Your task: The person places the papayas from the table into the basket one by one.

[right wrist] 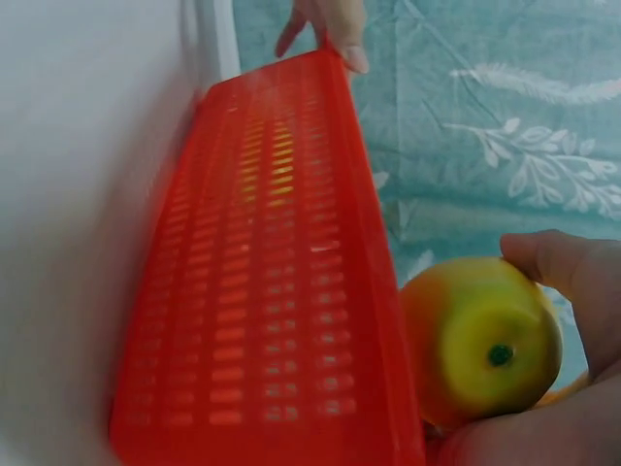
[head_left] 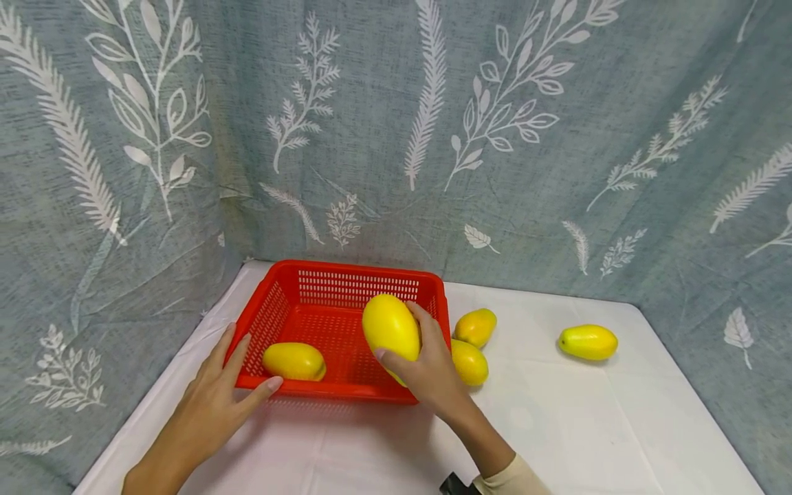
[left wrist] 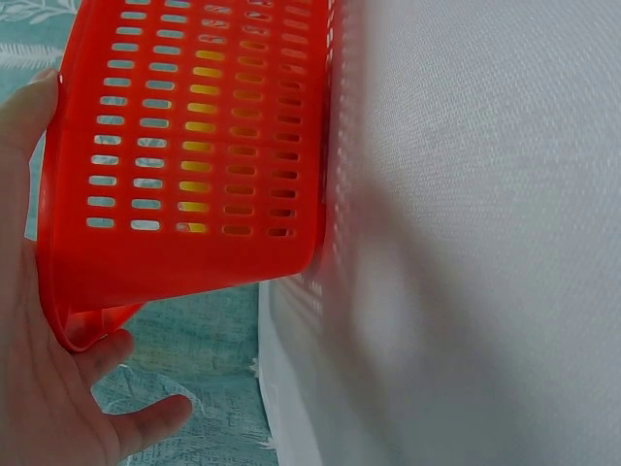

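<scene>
My right hand (head_left: 433, 371) grips a yellow papaya (head_left: 390, 328) above the right part of the red basket (head_left: 355, 390). In the right wrist view, that papaya (right wrist: 485, 340) shows its greenish end with a dark green spot, beside the basket's rim. My left hand (head_left: 207, 405) rests on the basket's near left corner, thumb on the front rim and fingers spread along the left side. The left wrist view shows the same hand (left wrist: 49, 359) against the perforated basket wall (left wrist: 194, 252). Inside the basket, at its front left, lies another papaya (head_left: 293, 361).
Two papayas lie close beside the basket's right side, one behind (head_left: 476, 327) and one nearer (head_left: 470, 363). Another papaya (head_left: 588, 342) lies farther right on the white tablecloth (head_left: 557, 426). A grey-blue curtain (head_left: 371, 137) with white leaf prints surrounds the table's back and sides.
</scene>
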Motion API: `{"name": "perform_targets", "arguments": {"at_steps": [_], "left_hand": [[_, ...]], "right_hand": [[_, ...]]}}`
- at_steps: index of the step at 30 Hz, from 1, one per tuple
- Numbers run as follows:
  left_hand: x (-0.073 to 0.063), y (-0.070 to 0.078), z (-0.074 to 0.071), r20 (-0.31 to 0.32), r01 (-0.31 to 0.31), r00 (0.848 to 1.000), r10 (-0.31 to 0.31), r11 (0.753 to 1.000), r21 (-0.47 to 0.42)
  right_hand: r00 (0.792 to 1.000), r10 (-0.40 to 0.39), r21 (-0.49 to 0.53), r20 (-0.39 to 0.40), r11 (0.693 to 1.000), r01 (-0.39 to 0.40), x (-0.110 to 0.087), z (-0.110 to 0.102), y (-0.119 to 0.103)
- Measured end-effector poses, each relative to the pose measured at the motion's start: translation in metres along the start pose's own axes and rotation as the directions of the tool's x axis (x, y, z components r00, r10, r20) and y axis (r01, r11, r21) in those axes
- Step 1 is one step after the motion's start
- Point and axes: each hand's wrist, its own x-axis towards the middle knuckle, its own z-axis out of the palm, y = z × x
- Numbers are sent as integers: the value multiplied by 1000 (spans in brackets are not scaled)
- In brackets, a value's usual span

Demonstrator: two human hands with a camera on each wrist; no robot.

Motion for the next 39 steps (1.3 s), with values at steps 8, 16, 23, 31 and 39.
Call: {"name": "perform_targets", "arguments": {"at_steps": [8, 16, 23, 31, 39], "left_hand": [[1, 0, 0, -17, -18, 1000, 17, 1000, -13], [2, 1, -3, -7, -7, 1000, 7, 1000, -9], [4, 3, -5, 0, 0, 1000, 0, 1000, -2], [4, 4, -6, 0, -1, 1000, 1, 1000, 5], [3, 4, -5, -7, -2, 1000, 2, 1000, 0]], "right_hand": [[999, -24, -18, 41, 1000, 25, 20, 21, 0], [994, -40, -61, 99, 997, 46, 34, 39, -3], [993, 9, -108, 119, 994, 4, 41, 49, -6], [982, 80, -208, 169, 977, -44, 47, 57, -5], [968, 107, -289, 229, 956, -37, 54, 64, -6]]}}
